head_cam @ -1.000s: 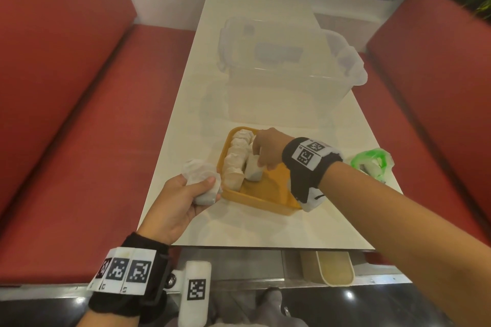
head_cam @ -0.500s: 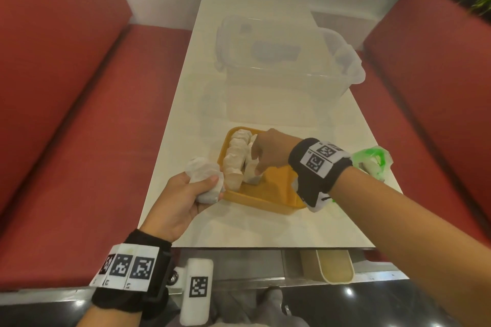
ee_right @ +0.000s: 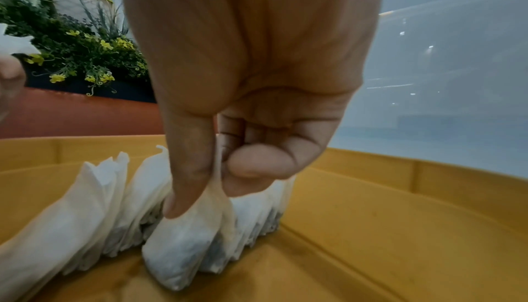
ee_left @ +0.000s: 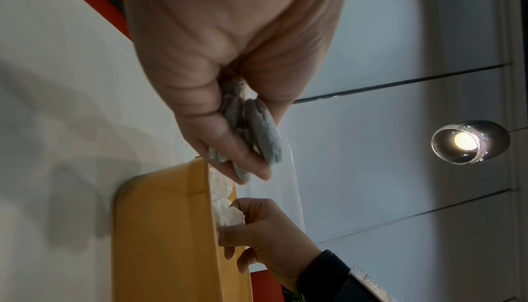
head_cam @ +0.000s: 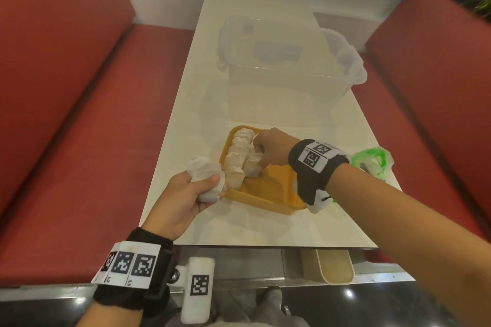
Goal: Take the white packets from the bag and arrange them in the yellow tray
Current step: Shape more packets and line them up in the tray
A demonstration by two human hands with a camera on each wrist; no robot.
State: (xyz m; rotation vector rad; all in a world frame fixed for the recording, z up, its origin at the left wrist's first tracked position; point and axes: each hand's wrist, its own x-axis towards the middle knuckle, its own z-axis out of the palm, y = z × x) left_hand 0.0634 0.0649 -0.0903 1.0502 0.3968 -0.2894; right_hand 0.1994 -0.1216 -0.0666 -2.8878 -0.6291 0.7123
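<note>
At the far left, the left hand [head_cam: 186, 198] hangs just outside the yellow tray [head_cam: 268, 188], its fingers and thumb curled round a small bunch of white packets [head_cam: 206, 176]. That looks like a ready supply kept close to the tray wall, so the other hand need not go to the bag each time. In the left wrist view the bunch [ee_left: 251, 135] shows as flat sachets pressed together between thumb and fingers, right above the tray's edge [ee_left: 200, 185].

Right of that hand, inside the tray along its near wall, a row of packets [head_cam: 239, 156] stands on edge, leaning one against the next; standing them so appears to save room for more.

The right hand [head_cam: 271, 148] is over the tray beside this row. Its thumb and forefinger [ee_right: 188, 171] pinch the top seam of one packet [ee_right: 185, 243], whose lower end rests on the tray floor [ee_right: 357, 250], touching the row; the other fingers are folded in. This packet seems to be starting a second row.

Beyond the right wrist, on the tabletop [head_cam: 239, 225], lies the bag [head_cam: 372, 163], clear plastic with green print. Beyond both hands stands a clear lidded storage box [head_cam: 289, 69].
</note>
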